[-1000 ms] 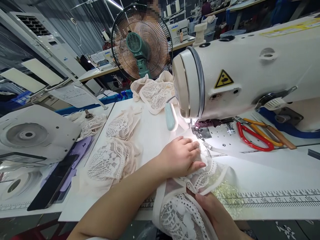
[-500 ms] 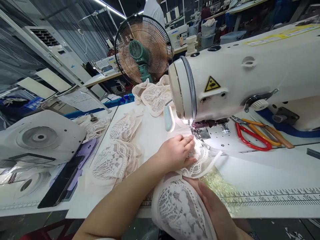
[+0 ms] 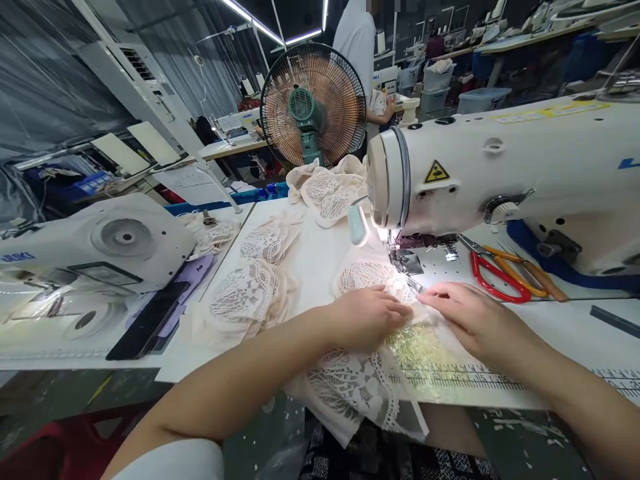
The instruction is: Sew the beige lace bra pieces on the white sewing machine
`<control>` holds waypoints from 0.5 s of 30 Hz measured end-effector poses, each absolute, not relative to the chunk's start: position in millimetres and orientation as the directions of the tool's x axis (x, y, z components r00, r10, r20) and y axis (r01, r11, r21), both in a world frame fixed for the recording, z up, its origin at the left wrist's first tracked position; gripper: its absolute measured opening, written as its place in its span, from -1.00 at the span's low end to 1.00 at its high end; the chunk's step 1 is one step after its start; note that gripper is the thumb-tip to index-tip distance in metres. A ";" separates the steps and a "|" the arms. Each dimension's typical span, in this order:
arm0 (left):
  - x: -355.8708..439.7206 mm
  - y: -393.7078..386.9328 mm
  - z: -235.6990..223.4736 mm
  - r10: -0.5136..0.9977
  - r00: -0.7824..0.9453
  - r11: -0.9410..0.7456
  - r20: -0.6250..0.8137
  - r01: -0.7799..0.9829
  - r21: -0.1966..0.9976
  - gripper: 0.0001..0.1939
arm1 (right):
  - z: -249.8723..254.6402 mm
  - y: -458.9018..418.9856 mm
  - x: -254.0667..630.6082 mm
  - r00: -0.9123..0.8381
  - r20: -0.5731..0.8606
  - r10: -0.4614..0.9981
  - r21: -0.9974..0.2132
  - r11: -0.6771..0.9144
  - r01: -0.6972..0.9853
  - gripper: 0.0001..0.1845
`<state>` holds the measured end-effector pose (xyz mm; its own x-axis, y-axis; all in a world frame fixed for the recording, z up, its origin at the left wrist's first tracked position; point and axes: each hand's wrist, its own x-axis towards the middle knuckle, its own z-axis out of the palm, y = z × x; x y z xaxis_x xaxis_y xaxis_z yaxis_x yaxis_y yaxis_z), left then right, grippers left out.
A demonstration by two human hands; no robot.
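Note:
At the sewing machine (image 3: pixel 440 173), a cream lace bra piece (image 3: pixel 363 273) lies flat by the lit needle area. My left hand (image 3: pixel 370 317) is closed on the lace just in front of the presser foot (image 3: pixel 400 257), its fingers curled and slightly blurred. Right of it, my right hand (image 3: pixel 465 310) pinches the edge of the pale fabric between thumb and fingers beside the metal guide. Below my left hand, a lace cup (image 3: pixel 360 387) hangs over the table's front edge, partly covered by my forearm. What lies under my left fingers is hidden.
Stacked lace cups (image 3: pixel 250 290) lie left, more lace pieces (image 3: pixel 330 190) behind. Red-handled scissors (image 3: pixel 500 280) and orange-handled ones rest right. A fan (image 3: pixel 313 107) stands at the back, a person in white (image 3: pixel 355 40) beyond it. A second machine (image 3: pixel 125 240) is left.
My right hand has moved up from the lower cup to the fabric edge right of the needle. My left hand has come down slightly. The cup has dropped lower and the view has shifted.

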<state>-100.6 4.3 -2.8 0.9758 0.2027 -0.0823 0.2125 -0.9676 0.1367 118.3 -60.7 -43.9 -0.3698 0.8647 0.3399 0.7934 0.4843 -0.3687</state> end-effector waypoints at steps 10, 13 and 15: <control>-113.3 -4.0 -31.5 0.217 0.958 -0.976 0.189 0.213 0.038 -0.64 | -64.3 -72.9 123.9 -0.564 0.318 0.762 -0.214 0.637 0.741 -0.60; -113.9 5.9 -34.3 0.187 0.961 -0.982 0.203 0.188 0.016 -0.61 | -62.3 -70.7 121.6 -0.561 0.282 0.778 -0.194 0.619 0.761 -0.61; -113.8 13.4 -35.6 0.159 0.963 -0.987 0.216 0.157 0.028 -0.63 | -60.5 -67.4 119.1 -0.561 0.259 0.786 -0.152 0.607 0.780 -0.61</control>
<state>-113.8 13.4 -35.6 0.9634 0.1593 0.2156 0.1570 -0.9872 0.0276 119.1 -67.4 -60.5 -0.5611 0.7862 0.2589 0.7802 0.6068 -0.1519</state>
